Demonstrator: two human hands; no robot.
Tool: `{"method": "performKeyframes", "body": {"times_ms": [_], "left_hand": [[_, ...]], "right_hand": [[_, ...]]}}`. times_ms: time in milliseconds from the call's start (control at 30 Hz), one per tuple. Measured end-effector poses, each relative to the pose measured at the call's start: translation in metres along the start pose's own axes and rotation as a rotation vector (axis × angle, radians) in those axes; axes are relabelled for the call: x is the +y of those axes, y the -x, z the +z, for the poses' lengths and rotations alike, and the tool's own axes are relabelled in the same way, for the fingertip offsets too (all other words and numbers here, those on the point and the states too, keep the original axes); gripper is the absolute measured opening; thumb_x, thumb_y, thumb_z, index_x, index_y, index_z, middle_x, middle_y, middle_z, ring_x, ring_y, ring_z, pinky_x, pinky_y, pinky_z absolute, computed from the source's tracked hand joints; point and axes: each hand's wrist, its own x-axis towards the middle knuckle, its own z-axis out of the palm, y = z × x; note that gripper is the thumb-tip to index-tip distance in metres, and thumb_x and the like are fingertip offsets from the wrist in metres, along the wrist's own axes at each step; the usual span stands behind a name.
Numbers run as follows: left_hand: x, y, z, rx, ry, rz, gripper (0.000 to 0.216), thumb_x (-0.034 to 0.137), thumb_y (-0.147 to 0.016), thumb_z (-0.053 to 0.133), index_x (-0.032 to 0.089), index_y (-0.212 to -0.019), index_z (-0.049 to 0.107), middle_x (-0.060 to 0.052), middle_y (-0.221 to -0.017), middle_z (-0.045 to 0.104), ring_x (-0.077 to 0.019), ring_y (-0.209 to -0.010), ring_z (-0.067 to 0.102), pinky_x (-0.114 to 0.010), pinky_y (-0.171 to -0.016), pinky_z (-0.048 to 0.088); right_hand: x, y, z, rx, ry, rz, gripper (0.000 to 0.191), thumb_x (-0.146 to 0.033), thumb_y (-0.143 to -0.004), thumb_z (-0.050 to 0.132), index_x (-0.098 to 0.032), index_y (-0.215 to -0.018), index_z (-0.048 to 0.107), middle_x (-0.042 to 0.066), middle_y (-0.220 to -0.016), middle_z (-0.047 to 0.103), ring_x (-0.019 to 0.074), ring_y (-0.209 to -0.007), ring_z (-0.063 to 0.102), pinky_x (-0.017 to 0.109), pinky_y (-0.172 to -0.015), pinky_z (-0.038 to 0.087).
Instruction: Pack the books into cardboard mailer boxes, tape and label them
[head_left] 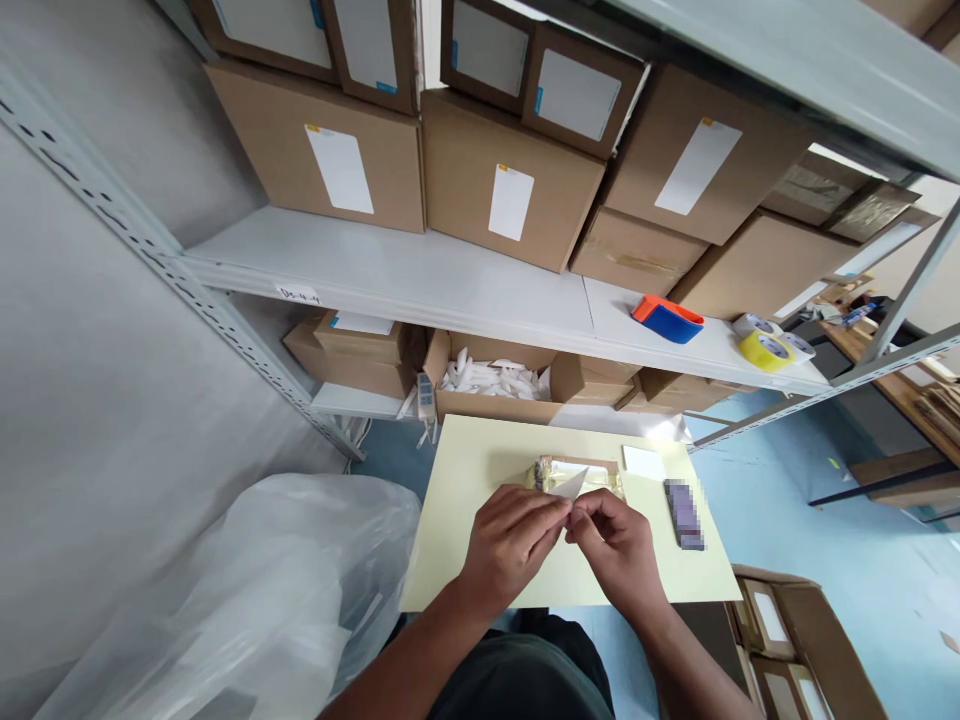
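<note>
A small white paper piece [571,484], perhaps a label, is pinched between the fingertips of my left hand [516,538] over the pale yellow table [457,505]. My right hand [616,545] is closed against its lower corner, thumb and forefinger pressed together. Just beyond my fingers lies a small cardboard box [551,470] wrapped in clear tape, partly covered by my hands and the paper. To its right are a stack of white labels or cards [643,462] and a dark, partly pixelated phone-like object [684,515].
Grey shelving [390,262] with large cardboard boxes [330,160] rises behind the table. Tape rolls [765,352] sit on its shelf. An open carton of white pieces [495,408] is below. Plastic sheeting [300,570] bulges at left; an open carton [832,640] stands at lower right.
</note>
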Motion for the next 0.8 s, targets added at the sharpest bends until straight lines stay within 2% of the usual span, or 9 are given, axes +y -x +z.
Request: {"method": "performKeyframes", "body": {"times_ms": [100,300,533,600,633,800], "left_hand": [[0.001,0.003,0.002,0.018,0.061,-0.088,0.021,0.013,-0.092,0.065,0.026,-0.105,0.074,-0.003,-0.092,0.081,-0.0162,-0.083,0.076,-0.029,-0.078,0.060],[0.006,0.003,0.002,-0.098,0.322,-0.552,0.014,0.026,-0.090,0.066,0.024,-0.098,0.078,-0.002,-0.091,0.081,-0.0182,-0.082,0.076,-0.028,-0.076,0.062],[0.000,-0.004,0.002,-0.188,0.571,-0.864,0.015,0.029,-0.085,0.067,0.020,-0.084,0.078,-0.003,-0.081,0.078,-0.0183,-0.076,0.072,-0.028,-0.072,0.057],[-0.009,-0.003,0.006,-0.122,0.678,-0.985,0.017,0.033,-0.082,0.069,0.018,-0.079,0.075,-0.002,-0.074,0.074,-0.0166,-0.071,0.068,-0.027,-0.069,0.054],[-0.014,-0.001,0.007,-0.047,0.735,-1.048,0.019,0.035,-0.081,0.070,0.017,-0.076,0.073,-0.001,-0.070,0.071,-0.0152,-0.068,0.066,-0.026,-0.067,0.053],[-0.038,0.007,0.006,0.455,1.066,-1.280,0.026,0.037,-0.072,0.080,0.016,-0.074,0.064,0.002,-0.070,0.064,-0.0094,-0.063,0.058,-0.021,-0.058,0.048]], "right_hand": [[-0.002,-0.002,0.001,0.014,0.024,-0.018,0.018,-0.033,-0.088,0.062,-0.023,-0.072,0.065,0.001,-0.065,0.065,0.0160,-0.062,0.061,0.027,-0.059,0.051],[0.001,-0.005,0.002,0.017,0.083,-0.070,0.014,-0.028,-0.087,0.061,-0.024,-0.074,0.062,0.000,-0.066,0.064,0.0155,-0.061,0.059,0.027,-0.058,0.049],[0.010,-0.005,0.002,0.009,0.196,-0.218,0.013,-0.024,-0.086,0.059,-0.024,-0.074,0.060,0.000,-0.069,0.064,0.0159,-0.063,0.058,0.028,-0.061,0.048],[0.015,-0.005,-0.001,-0.015,0.178,-0.222,0.012,-0.025,-0.086,0.060,-0.024,-0.074,0.060,0.000,-0.071,0.065,0.0166,-0.065,0.059,0.029,-0.063,0.048],[0.018,-0.005,-0.002,-0.020,0.162,-0.202,0.012,-0.027,-0.087,0.060,-0.024,-0.075,0.060,0.000,-0.072,0.065,0.0170,-0.066,0.059,0.029,-0.063,0.048],[0.047,-0.011,-0.007,0.026,-0.030,0.023,0.024,-0.040,-0.091,0.061,-0.023,-0.072,0.060,0.001,-0.070,0.063,0.0183,-0.069,0.060,0.030,-0.065,0.049]]}}
